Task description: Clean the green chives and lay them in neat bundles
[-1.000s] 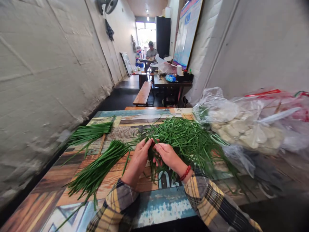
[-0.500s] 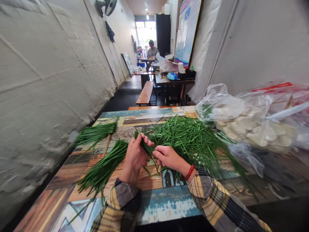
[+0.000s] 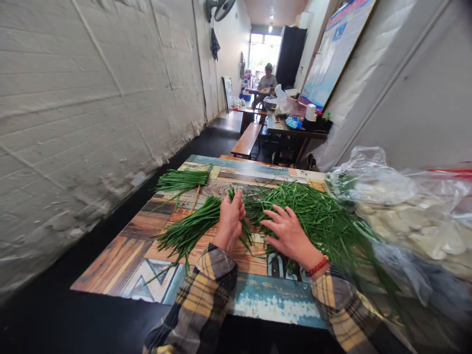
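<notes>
My left hand is closed around a small bunch of green chives, whose ends stick out above and below the fist. My right hand, with a red bead bracelet at the wrist, has its fingers spread and holds nothing. It hovers at the near left edge of a large loose heap of chives. Left of my left hand lies a neater bundle of chives. Farther back at the left is another bundle, with a thin stick between the two.
Clear plastic bags of pale flat pieces crowd the patchwork-patterned table's right side. A white brick wall runs along the left. Behind stand a wooden bench, a cluttered table and a seated person.
My right hand has drawn away from the bunch and spread its fingers. My left hand still grips the chives, now more upright. The camera view has swung left.
</notes>
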`<state>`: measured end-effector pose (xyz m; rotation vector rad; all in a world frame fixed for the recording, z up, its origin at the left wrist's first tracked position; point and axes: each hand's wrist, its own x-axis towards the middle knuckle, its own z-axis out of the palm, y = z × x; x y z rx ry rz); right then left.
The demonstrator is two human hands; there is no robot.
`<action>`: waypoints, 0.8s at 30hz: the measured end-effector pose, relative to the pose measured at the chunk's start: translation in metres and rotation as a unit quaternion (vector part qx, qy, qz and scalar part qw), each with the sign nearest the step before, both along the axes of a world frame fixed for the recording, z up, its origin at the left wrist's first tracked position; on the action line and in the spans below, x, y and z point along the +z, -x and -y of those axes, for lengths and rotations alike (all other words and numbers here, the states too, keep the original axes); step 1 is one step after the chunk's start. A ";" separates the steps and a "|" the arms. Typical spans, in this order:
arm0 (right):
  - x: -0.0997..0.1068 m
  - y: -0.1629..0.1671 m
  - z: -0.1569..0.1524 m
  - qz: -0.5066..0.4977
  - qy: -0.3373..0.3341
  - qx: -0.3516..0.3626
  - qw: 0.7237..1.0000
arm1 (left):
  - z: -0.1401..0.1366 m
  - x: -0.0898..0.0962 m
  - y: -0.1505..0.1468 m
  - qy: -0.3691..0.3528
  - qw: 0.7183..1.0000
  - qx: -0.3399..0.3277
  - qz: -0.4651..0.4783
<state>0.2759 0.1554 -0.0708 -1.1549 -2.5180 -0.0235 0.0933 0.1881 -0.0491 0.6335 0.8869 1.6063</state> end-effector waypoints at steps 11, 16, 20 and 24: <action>0.014 -0.157 0.002 0.062 -0.032 -0.185 0.980 | -0.003 -0.007 -0.003 0.006 0.999 -0.016 0.030; 0.038 -0.151 0.009 0.057 -0.059 -0.207 0.975 | -0.002 -0.009 -0.003 0.001 0.999 -0.034 0.038; 0.051 -0.111 0.018 0.064 0.006 -0.077 0.995 | -0.001 -0.008 -0.003 0.011 0.999 -0.044 0.029; 0.052 -0.089 0.028 0.098 0.075 -0.019 0.992 | -0.002 -0.008 -0.003 0.020 0.998 -0.045 0.032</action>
